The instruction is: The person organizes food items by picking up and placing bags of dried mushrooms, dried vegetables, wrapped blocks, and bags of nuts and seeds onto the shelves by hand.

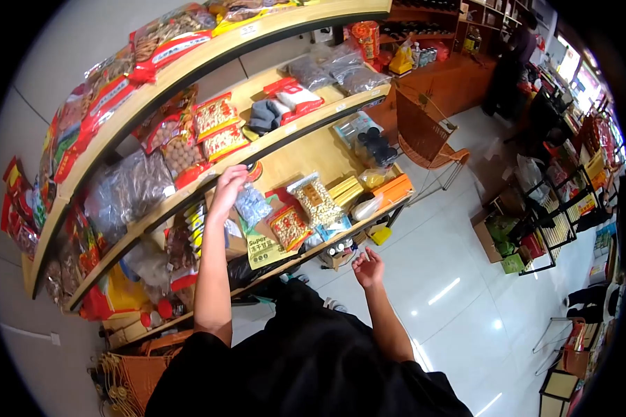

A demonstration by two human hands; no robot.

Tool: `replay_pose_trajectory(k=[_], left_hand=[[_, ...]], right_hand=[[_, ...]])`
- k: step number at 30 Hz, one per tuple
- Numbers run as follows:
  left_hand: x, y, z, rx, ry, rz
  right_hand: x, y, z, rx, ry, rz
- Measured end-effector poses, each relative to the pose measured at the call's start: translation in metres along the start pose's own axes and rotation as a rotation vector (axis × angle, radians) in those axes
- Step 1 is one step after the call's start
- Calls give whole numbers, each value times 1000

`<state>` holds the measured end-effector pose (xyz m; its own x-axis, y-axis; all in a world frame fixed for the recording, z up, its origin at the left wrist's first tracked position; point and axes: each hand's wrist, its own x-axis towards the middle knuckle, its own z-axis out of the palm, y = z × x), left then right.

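Observation:
My left hand point(231, 186) reaches up to the front edge of the middle shelf point(289, 130), its fingers bent near a small round red item point(255, 171); whether they grip anything is hidden. Below it on the lower shelf lie a blue-white bag point(252, 206), a red-and-yellow snack bag point(289, 227), a clear bag of pale nuts point(314, 199) and a green pouch point(266, 251). Over the floor, right of that shelf, hangs my right hand point(368, 268), its fingers apart and slightly curled, holding nothing.
Packed bags line the top shelf point(257, 28). A wicker chair point(424, 135) stands beyond the shelf end. Farther right are a black rack point(560, 219) and a cardboard box point(490, 240) on the tiled floor. A person in dark clothes point(511, 66) is at the back right.

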<state>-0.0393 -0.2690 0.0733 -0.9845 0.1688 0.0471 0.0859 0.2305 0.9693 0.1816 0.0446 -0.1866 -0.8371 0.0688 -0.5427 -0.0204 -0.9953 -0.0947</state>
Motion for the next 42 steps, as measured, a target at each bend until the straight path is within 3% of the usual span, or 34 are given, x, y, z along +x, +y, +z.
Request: replay_pose_trajectory(k=[9, 13, 16, 20, 22, 24, 25, 26, 28, 29, 31, 32, 34, 35, 36, 37, 39, 42], left_hand=[[84, -14, -61, 55, 380, 169], [130, -41, -103, 230, 406, 184], [146, -44, -111, 313, 368, 228], [163, -42, -120, 566, 377, 170], [161, -23, -111, 333, 275, 92], [169, -39, -118, 352, 266, 162], [175, -50, -120, 193, 263, 138], [173, -38, -122, 328, 269, 119], [180, -45, -128, 478, 289, 146], [181, -43, -129, 469, 273, 139], [186, -32, -129, 455, 270, -36], [187, -28, -128, 627, 324, -14], [189, -33, -128, 631, 321, 54], [186, -23, -127, 649, 299, 10], [183, -19, -126, 635, 317, 0], [182, -17, -126, 628, 313, 25], [180, -33, -123, 637, 315, 71], [177, -33, -118, 664, 314, 28]], right_hand=[[-5, 0, -56, 272, -3, -139], [16, 24, -15, 228, 93, -126], [38, 42, 59, -24, 27, -37], [70, 69, 166, -598, -152, -36], [79, 92, 230, -779, -188, -85], [96, 108, 273, -1048, -433, -160], [99, 119, 299, -1125, -439, -180], [105, 132, 321, -1195, -447, -205], [117, 154, 359, -1338, -503, -322], [125, 159, 376, -1544, -599, -540], [145, 174, 405, -1597, -561, -690], [156, 180, 418, -1627, -562, -810], [175, 191, 441, -1710, -521, -923], [187, 196, 448, -1795, -555, -1132], [209, 196, 447, -1811, -578, -1128], [237, 196, 441, -1798, -565, -962], [234, 199, 447, -1581, -551, -454], [245, 206, 442, -1574, -597, -607]])
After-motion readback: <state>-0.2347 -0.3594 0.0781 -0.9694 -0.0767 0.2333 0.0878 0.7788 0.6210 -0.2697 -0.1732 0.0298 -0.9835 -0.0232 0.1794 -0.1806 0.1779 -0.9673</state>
